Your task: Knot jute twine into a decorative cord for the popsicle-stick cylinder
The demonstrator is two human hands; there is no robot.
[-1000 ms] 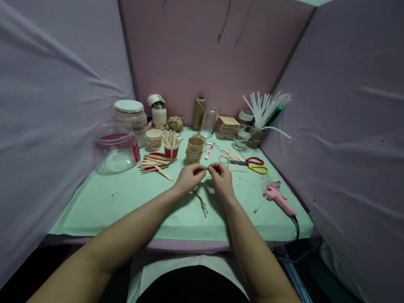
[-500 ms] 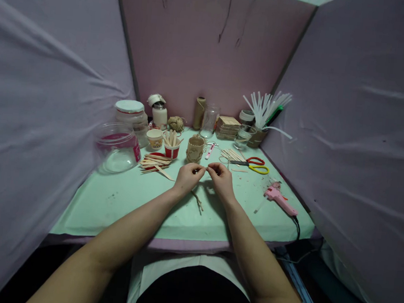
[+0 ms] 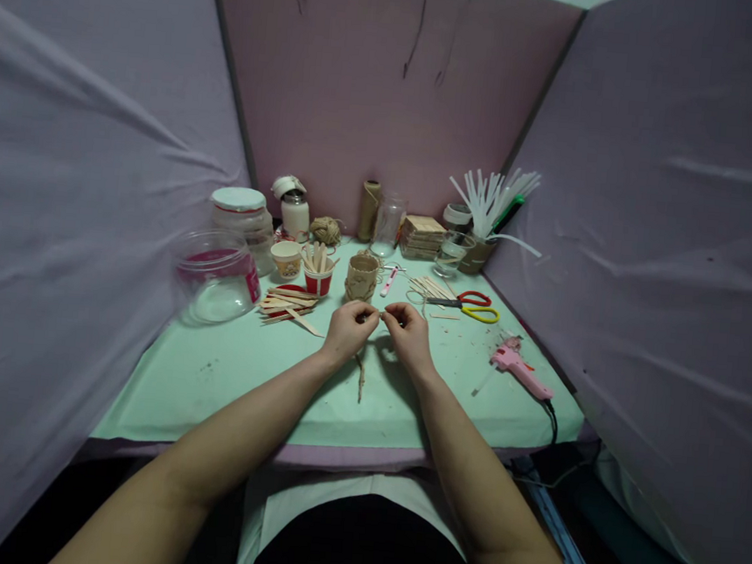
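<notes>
My left hand (image 3: 347, 328) is closed in a pinch over the middle of the table. A brown length of jute twine (image 3: 360, 381) hangs below it, knobbly or twisted, its lower end toward the front edge. My right hand (image 3: 409, 333) is also closed, its thumb and forefinger pinched almost against the left fingertips on a tiny bit of the twine; the fingers largely hide it. Just beyond the left hand stands a small tan cup (image 3: 362, 275) with cord wound around its base and a scalloped rim.
To the left are a red cup of craft sticks (image 3: 317, 279), loose craft sticks (image 3: 290, 303) and a clear plastic jar (image 3: 217, 290). Scissors (image 3: 472, 306) and a pink glue gun (image 3: 521, 372) lie at right. Glue sticks (image 3: 488, 206) and a twine ball (image 3: 326, 230) stand behind.
The hanging twine has swung leftward and now hangs straighter. My fingertips have parted very slightly. The whole view has shifted a little.
</notes>
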